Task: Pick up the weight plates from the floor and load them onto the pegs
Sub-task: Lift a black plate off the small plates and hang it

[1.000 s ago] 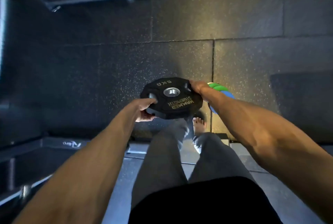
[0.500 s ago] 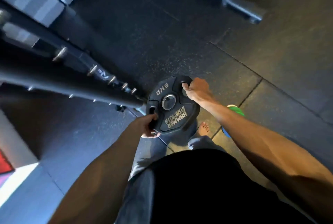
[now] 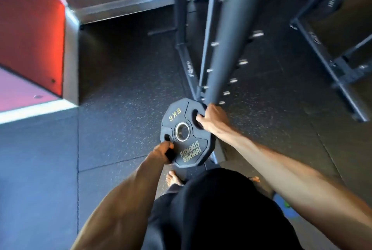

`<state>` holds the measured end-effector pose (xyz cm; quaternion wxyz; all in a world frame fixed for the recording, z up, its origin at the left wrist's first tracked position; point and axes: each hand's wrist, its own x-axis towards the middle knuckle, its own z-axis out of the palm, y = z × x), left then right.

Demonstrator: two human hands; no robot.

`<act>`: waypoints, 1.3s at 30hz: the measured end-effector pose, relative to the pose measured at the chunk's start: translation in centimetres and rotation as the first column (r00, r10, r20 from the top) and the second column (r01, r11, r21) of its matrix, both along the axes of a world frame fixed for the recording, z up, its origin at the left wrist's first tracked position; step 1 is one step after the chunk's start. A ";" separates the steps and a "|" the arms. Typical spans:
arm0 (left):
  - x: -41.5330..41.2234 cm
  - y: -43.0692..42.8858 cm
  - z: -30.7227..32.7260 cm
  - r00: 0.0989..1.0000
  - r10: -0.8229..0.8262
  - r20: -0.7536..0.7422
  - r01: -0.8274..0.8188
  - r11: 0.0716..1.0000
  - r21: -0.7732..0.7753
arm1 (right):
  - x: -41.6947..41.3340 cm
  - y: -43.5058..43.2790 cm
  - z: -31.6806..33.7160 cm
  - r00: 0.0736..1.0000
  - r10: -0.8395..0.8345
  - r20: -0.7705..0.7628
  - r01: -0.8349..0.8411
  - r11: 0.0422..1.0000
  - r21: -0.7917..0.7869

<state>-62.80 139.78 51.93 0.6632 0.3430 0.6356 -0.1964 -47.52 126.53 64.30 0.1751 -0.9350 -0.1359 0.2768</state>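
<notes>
A black 5 kg weight plate [image 3: 186, 145] with gold lettering and a steel-ringed centre hole hangs in the air in front of me, above the floor. My left hand [image 3: 162, 152] grips its lower left edge at a grip slot. My right hand [image 3: 212, 120] holds the upper right edge, fingers curled through another slot. Just beyond the plate rises a dark rack upright [image 3: 227, 34] with several short silver pegs [image 3: 242, 62] along its side. The plate's top edge lies close to the upright's lower end.
Dark speckled rubber floor [image 3: 124, 92] lies all around. A red and grey box [image 3: 32, 34] stands at the left. Another black frame [image 3: 330, 56] stands at the right. My bare feet [image 3: 174, 178] are below the plate. Blue and green items [image 3: 281, 202] lie at my right.
I have turned and stepped to the rack, carrying the plate in both hands. The upright with pegs now stands directly ahead; the coloured items have dropped behind my right arm.
</notes>
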 end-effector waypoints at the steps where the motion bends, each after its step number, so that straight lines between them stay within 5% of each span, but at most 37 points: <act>1: -1.1 1.6 1.5 0.995 0.101 0.020 -0.101 0.995 0.008 | -1.1 2.7 0.7 0.998 0.055 0.034 -0.055 0.999 -0.003; 6: -4.5 11.1 5.6 0.830 0.513 0.218 -0.541 0.836 0.092 | -4.7 14.3 4.4 0.967 0.204 0.150 -0.219 0.971 0.095; 13: -4.8 23.2 13.5 0.639 0.635 0.435 -0.759 0.612 0.222 | -4.7 26.3 9.9 0.943 0.221 0.251 -0.318 0.823 0.471; 23: 0.0 39.2 22.3 0.525 0.489 0.696 -0.829 0.480 0.288 | -1.2 41.0 14.7 0.979 -0.004 0.203 -0.162 0.593 0.789; 31: 6.2 52.6 29.6 0.596 0.194 0.779 -0.727 0.542 0.421 | 4.2 52.7 17.5 0.971 -0.238 0.005 0.107 0.455 0.884; 39: 13.8 64.0 34.1 0.577 0.065 0.814 -0.667 0.613 0.424 | 9.9 62.0 21.8 0.902 -0.414 0.121 0.009 0.298 0.954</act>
